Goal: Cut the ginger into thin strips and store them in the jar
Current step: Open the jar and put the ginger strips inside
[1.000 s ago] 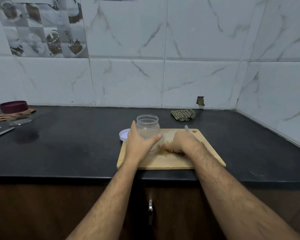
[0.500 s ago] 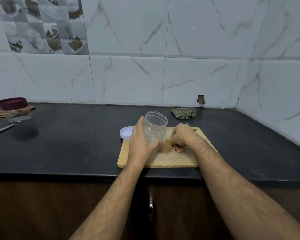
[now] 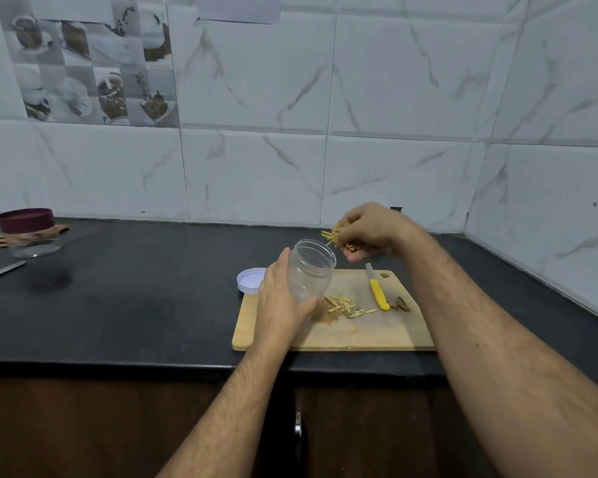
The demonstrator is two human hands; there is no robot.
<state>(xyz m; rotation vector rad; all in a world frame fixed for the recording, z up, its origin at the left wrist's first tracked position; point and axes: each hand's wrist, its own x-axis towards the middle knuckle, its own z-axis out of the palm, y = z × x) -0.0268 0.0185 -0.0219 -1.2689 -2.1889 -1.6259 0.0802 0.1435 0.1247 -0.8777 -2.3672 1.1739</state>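
My left hand [image 3: 278, 301] grips a clear plastic jar [image 3: 309, 270], tilted with its mouth toward the right, just above the left part of the wooden cutting board [image 3: 387, 334]. My right hand [image 3: 370, 232] holds a bunch of yellow ginger strips [image 3: 332, 232] in its curled fingers, just above and to the right of the jar's mouth. More ginger strips [image 3: 346, 305] lie scattered on the board. A yellow-handled knife [image 3: 377, 289] rests on the board, with dark peel scraps [image 3: 401, 304] beside it.
The jar's white lid [image 3: 251, 280] lies on the black counter [image 3: 135, 305] by the board's left corner. A glass jar with a maroon lid [image 3: 28, 232] stands far left. Tiled walls close the back and right.
My right hand has lifted off the board with a bunch of ginger strips and now hovers by the jar's mouth. My left hand has raised and tilted the jar.
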